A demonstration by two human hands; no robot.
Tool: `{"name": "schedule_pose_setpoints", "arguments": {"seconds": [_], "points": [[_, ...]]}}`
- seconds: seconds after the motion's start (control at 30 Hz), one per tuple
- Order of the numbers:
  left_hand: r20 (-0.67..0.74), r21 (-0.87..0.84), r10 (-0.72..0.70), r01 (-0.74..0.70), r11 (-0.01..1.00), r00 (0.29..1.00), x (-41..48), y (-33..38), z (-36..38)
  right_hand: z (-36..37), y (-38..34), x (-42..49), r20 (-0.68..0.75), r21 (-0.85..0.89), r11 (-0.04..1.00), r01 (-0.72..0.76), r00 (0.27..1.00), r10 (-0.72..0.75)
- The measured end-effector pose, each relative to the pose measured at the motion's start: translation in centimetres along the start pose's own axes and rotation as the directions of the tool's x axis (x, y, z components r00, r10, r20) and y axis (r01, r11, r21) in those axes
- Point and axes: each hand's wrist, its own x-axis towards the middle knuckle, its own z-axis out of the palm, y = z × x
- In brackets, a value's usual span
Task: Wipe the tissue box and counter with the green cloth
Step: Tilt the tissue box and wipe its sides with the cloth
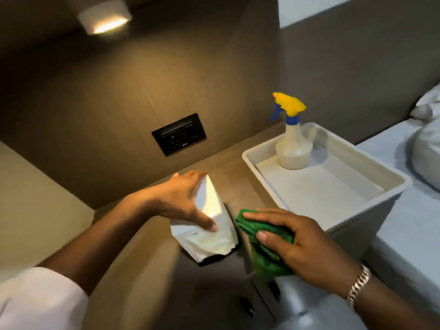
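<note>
A white tissue box [209, 236] with a dark base stands tilted on the brown counter [228, 167]. My left hand [183, 198] grips its upper end, thumb across the front face. Just right of the box lies a folded green cloth [264, 248], pressed to the counter surface under my right hand [292, 241], whose fingers lie flat on top of it. The cloth's near part hangs toward the counter's front edge.
A white tray [357, 172] at the right holds a spray bottle [292, 144] with a yellow and blue head. A black socket panel [179, 134] sits in the back wall. A bed with white linen [419, 144] borders the right. A lamp [104, 17] glows above.
</note>
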Motion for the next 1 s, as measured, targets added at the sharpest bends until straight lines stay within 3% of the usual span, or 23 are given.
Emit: {"name": "schedule_pose_setpoints", "arguments": {"seconds": [0.13, 0.3, 0.57, 0.7, 0.87, 1.0], "points": [[0.089, -0.017, -0.035, 0.036, 0.999, 0.995, -0.9, 0.6, -0.7, 1.1, 2.2, -0.5, -0.14, 0.19, 0.98, 0.066, 0.989, -0.039], [0.206, 0.009, -0.062, 0.062, 0.998, 0.977, -2.0, 1.4, -0.5, 3.8, 4.6, 0.3, -0.221, 0.25, 0.968, 0.033, 0.975, 0.024], [0.166, 0.054, -0.179, 0.172, 0.984, 0.97, -2.8, 0.0, -0.9, 5.6, 4.0, 5.3, -0.161, 0.37, 0.925, 0.09, 0.986, -0.031], [0.156, 0.114, -0.177, 0.161, 0.98, 0.972, -2.5, -0.5, -0.9, 8.6, 4.5, 4.6, -0.086, 0.276, 0.953, 0.122, 0.991, -0.101], [0.188, 0.117, -0.19, 0.17, 0.978, 0.964, -2.0, -1.4, -0.8, 11.8, 4.4, 1.2, -0.189, 0.238, 0.965, 0.112, 0.98, -0.068], [0.228, 0.11, -0.181, 0.16, 0.981, 0.957, -1.5, -1.5, -0.8, 11.4, 3.3, 3.0, -0.236, 0.139, 0.97, 0.199, 0.958, -0.162]]}}
